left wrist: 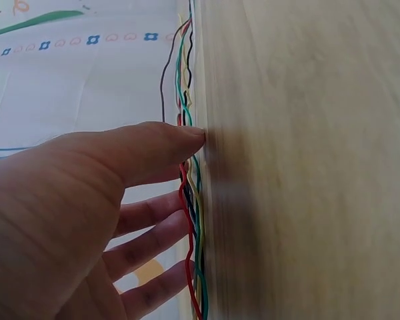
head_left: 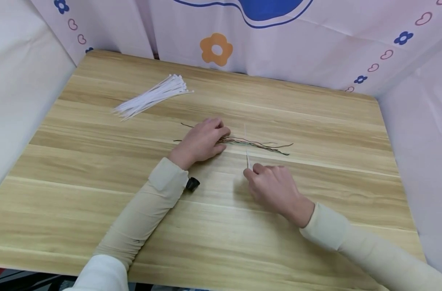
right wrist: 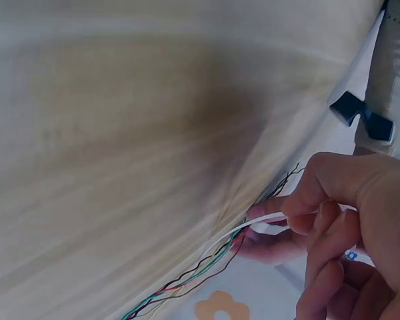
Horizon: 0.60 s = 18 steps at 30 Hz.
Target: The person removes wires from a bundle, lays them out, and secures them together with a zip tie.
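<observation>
A bundle of thin wires (head_left: 259,144), red, green, yellow and black among them, lies across the middle of the table. My left hand (head_left: 204,139) holds the bundle left of its centre, thumb on the near side, in the head view. In the left wrist view, the wires (left wrist: 189,193) pass between the thumb and the spread fingers. My right hand (head_left: 273,184) pinches a white cable tie (head_left: 248,158) nearer the front edge. That tie crosses the bundle, its thin tail showing beyond the wires. Curled fingers grip the cable tie (right wrist: 235,230) in the right wrist view.
A pile of white cable ties (head_left: 153,97) lies at the back left of the wooden table (head_left: 97,210). Printed cloth (head_left: 297,48) hangs along the back, and pale sheets stand at both sides. A small black piece (head_left: 193,184) sits by the left cuff.
</observation>
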Each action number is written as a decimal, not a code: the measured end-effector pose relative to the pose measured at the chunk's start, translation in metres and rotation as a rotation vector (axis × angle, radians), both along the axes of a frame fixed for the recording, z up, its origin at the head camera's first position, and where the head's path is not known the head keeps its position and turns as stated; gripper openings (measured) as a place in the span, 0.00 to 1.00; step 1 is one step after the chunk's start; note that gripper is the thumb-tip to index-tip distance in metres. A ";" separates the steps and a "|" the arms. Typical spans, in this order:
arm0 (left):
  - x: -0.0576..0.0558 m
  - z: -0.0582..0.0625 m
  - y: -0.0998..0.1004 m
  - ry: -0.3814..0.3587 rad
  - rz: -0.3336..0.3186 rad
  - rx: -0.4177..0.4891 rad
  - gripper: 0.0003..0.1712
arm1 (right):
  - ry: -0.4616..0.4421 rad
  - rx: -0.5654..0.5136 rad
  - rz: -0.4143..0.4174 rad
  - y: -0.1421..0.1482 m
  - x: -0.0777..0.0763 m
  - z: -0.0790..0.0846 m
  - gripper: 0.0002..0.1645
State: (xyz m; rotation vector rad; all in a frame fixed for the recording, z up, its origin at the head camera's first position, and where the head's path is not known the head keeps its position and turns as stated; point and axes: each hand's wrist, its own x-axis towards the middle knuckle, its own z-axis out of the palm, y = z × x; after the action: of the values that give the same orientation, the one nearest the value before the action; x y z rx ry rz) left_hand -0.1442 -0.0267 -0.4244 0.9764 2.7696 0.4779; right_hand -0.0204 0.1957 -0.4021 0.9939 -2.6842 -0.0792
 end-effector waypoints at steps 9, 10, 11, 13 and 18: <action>0.001 0.003 0.000 -0.020 0.003 0.042 0.22 | -0.100 -0.033 -0.048 -0.004 -0.022 0.003 0.07; 0.000 0.003 0.001 -0.027 0.006 0.051 0.22 | -0.108 -0.041 -0.050 -0.004 -0.024 0.003 0.08; 0.000 0.003 0.002 -0.037 0.011 0.058 0.22 | -0.113 -0.051 -0.051 -0.004 -0.026 0.003 0.09; -0.002 0.003 0.005 -0.053 0.031 0.065 0.21 | -0.123 -0.064 -0.052 -0.004 -0.029 0.002 0.12; -0.013 0.007 0.018 -0.073 0.160 0.049 0.15 | -0.140 -0.086 -0.045 -0.008 -0.036 0.004 0.18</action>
State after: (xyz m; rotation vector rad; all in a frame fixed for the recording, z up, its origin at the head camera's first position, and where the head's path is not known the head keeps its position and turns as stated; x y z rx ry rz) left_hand -0.1576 -0.0086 -0.4174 0.7348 2.7941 0.5940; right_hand -0.0568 0.1878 -0.3978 0.9462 -2.8097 0.0989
